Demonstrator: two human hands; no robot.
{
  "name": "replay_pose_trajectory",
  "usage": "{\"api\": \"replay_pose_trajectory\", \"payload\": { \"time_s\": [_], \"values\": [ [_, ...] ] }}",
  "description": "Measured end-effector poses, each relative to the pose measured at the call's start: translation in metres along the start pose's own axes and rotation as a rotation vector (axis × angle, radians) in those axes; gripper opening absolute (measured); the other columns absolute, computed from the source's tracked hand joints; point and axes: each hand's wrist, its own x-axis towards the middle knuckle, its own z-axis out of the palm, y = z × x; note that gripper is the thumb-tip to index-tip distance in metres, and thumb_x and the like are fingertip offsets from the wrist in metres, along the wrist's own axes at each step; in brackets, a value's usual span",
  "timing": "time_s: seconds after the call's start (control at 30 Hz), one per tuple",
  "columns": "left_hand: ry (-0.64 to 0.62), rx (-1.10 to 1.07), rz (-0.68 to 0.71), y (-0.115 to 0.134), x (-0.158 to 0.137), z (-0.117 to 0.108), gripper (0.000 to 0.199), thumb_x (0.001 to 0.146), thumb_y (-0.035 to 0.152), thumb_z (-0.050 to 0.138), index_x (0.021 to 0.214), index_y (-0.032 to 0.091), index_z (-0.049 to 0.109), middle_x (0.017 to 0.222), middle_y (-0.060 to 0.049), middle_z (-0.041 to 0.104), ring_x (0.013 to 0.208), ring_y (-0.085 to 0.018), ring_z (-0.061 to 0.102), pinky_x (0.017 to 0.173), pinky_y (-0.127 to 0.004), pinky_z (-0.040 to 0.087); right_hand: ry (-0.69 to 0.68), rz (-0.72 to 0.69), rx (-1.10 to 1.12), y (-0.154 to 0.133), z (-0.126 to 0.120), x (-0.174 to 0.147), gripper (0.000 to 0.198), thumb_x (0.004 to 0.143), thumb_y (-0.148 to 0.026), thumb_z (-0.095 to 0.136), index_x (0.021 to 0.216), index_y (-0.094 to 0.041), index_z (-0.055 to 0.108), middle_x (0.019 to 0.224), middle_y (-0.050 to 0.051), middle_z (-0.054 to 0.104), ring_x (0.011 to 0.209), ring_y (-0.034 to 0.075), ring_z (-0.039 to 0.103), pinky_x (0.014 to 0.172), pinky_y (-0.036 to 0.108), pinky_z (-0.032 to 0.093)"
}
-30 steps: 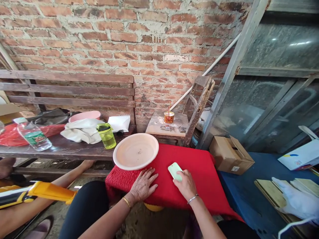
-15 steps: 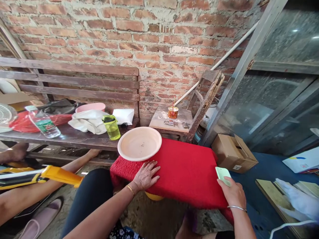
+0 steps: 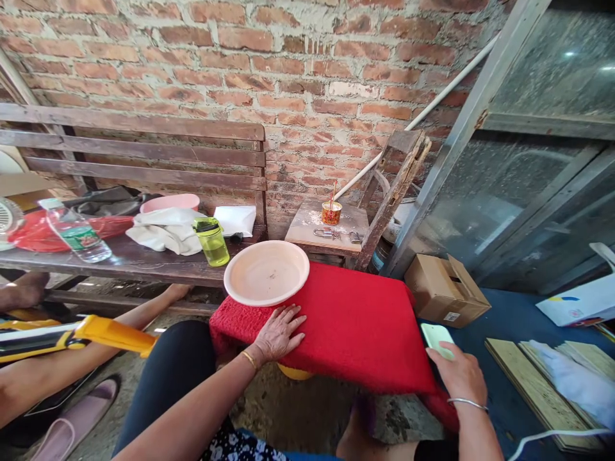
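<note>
My left hand (image 3: 280, 336) lies flat on the red cloth (image 3: 360, 320) that covers a small table, its fingers spread. Just beyond its fingertips, a pale pink basin (image 3: 266, 272) rests at the cloth's left end; I see only a small dark mark on its bottom. At the table's right edge, my right hand (image 3: 459, 374) is closed around a light green phone (image 3: 438, 337). The phone's upper part sticks out past the fingers, and its lower part is hidden in the palm.
A wooden bench (image 3: 144, 264) holds a green bottle (image 3: 211, 242), a water bottle (image 3: 79, 237) and white cloth. Beyond the table, a wooden chair (image 3: 307, 234) bears a tin (image 3: 331, 212) and locks. A cardboard box (image 3: 442, 291) stands right. Another person's leg (image 3: 120, 326) extends at left.
My right hand has moved slightly right with the phone, off the cloth's edge. The left hand stays flat on the cloth. The whole view has shifted a little.
</note>
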Motion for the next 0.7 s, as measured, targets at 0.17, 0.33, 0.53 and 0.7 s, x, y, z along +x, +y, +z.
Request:
{"api": "replay_pose_trajectory", "payload": {
  "time_s": [0.17, 0.33, 0.53, 0.7],
  "values": [
    [0.006, -0.007, -0.013, 0.0, 0.0, 0.001, 0.044, 0.094, 0.043, 0.057, 0.135, 0.027, 0.06, 0.149, -0.01, 0.049, 0.138, -0.029, 0.044, 0.116, -0.048, 0.032, -0.129, -0.127, 0.198, -0.005, 0.002, -0.012, 0.059, 0.063, -0.067, 0.057, 0.099, -0.024, 0.076, 0.093, 0.01, 0.067, 0.09, 0.03, 0.064, 0.083, 0.04, 0.051],
    [0.011, -0.006, -0.011, -0.001, -0.001, 0.002, 0.044, 0.095, 0.044, 0.056, 0.136, 0.027, 0.059, 0.149, -0.009, 0.049, 0.138, -0.029, 0.044, 0.116, -0.049, 0.031, -0.245, -0.149, 0.144, -0.005, 0.002, -0.012, 0.051, 0.057, -0.059, 0.061, 0.095, -0.027, 0.075, 0.094, 0.006, 0.067, 0.089, 0.028, 0.064, 0.083, 0.037, 0.049],
    [0.017, -0.029, -0.022, 0.001, 0.0, 0.0, 0.043, 0.095, 0.043, 0.056, 0.135, 0.028, 0.06, 0.149, -0.008, 0.05, 0.137, -0.029, 0.044, 0.116, -0.049, 0.03, -0.079, -0.013, 0.054, 0.017, -0.014, -0.006, 0.06, 0.064, -0.066, 0.055, 0.104, -0.025, 0.074, 0.09, 0.01, 0.064, 0.088, 0.031, 0.063, 0.084, 0.042, 0.049],
    [0.003, -0.039, -0.029, 0.001, 0.0, -0.001, 0.044, 0.094, 0.043, 0.057, 0.135, 0.028, 0.06, 0.149, -0.008, 0.05, 0.136, -0.03, 0.046, 0.116, -0.05, 0.031, -0.479, -0.237, 0.24, 0.019, -0.01, -0.016, 0.045, 0.057, -0.055, 0.063, 0.093, -0.03, 0.073, 0.099, 0.001, 0.067, 0.075, 0.023, 0.063, 0.066, 0.032, 0.049]
  ]
}}
